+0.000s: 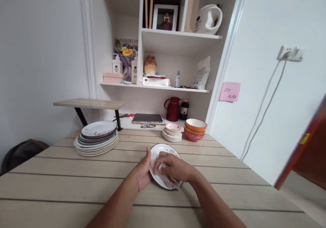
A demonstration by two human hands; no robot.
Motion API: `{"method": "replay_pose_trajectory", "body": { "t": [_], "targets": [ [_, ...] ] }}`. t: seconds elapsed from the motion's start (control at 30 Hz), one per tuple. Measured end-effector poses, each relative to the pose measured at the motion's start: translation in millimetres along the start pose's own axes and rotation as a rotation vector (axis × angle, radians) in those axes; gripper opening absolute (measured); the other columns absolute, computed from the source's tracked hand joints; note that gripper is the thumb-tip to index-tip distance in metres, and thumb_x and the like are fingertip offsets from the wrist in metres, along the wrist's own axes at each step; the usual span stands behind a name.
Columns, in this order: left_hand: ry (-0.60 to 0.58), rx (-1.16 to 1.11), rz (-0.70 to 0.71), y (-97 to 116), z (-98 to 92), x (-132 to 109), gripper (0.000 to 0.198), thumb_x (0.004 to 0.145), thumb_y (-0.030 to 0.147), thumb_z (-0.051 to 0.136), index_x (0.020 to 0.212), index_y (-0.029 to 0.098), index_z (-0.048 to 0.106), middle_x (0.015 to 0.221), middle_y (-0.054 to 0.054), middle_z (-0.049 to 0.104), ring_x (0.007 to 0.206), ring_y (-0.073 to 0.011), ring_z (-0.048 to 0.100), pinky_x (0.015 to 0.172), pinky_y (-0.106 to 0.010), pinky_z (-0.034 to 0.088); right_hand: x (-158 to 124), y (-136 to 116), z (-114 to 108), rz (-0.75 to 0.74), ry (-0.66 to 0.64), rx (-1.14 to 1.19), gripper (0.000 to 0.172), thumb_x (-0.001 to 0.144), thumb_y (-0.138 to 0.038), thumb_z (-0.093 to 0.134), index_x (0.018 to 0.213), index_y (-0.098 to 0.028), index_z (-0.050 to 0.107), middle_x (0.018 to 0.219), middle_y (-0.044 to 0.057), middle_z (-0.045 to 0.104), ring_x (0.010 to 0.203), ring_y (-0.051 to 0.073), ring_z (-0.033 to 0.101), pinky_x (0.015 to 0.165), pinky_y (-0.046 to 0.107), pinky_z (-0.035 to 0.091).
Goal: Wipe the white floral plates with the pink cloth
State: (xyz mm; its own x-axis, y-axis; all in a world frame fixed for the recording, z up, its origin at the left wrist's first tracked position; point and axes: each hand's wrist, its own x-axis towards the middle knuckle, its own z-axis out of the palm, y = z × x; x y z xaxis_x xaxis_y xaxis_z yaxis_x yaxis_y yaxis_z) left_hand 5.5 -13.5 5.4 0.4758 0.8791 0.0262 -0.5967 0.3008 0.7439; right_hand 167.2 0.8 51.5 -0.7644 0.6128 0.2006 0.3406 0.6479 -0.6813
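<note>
Right hand (173, 165): fingers bunched around a cloth (171, 181), pressing it to the face of a plate (160, 179). Left hand (142, 170): grips the plate at its left rim, thumb upright along the edge; the other fingers are mostly hidden.

Plate: in front of the person, above the near-middle part of the table (71, 184). Round, so no long axis; decorated face up, tilted toward the person. White, glossy, thin dark rim; pinkish-brown floral print near the far edge.

Cloth: thin, soft, pale pinkish, crumpled; loose tail runs toward the near-right rim.

Table: pale wood-look boards, dark seams running crosswise. Beyond the plate, left: stack of plates (96, 142), top one floral and dark-rimmed. Beyond, right: small pink-patterned dish (173, 128) on white saucers (171, 137); beside these, nested bowls (195, 130), orange above, reddish-pink at bottom.
</note>
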Motion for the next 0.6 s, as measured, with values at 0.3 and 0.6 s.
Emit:
{"method": "replay_pose_trajectory", "body": {
  "t": [0.3,0.6],
  "targets": [
    [0.161,0.036,-0.02,1.8,-3.1,1.1,0.065,0.084,0.046,0.064,0.137,0.013,0.05,0.123,-0.02,0.066,0.114,-0.0312,0.063,0.102,-0.045,0.043,-27.5,39.4,-34.6,0.312,0.004,0.059,0.018,0.069,-0.017,0.058,0.08,-0.019,0.073,0.078,-0.001,0.066,0.076,0.015,0.057,0.073,0.024,0.044],
    [0.244,0.019,-0.01,3.3,-2.1,-0.5,0.064,0.082,0.044,0.067,0.137,0.017,0.049,0.125,-0.019,0.066,0.116,-0.0305,0.062,0.099,-0.047,0.046,-6.4,53.9,-21.5,0.292,0.789,-0.113,0.021,0.079,-0.028,0.052,0.086,-0.021,0.071,0.089,0.005,0.066,0.086,0.021,0.06,0.08,0.033,0.044]
  ]
}}
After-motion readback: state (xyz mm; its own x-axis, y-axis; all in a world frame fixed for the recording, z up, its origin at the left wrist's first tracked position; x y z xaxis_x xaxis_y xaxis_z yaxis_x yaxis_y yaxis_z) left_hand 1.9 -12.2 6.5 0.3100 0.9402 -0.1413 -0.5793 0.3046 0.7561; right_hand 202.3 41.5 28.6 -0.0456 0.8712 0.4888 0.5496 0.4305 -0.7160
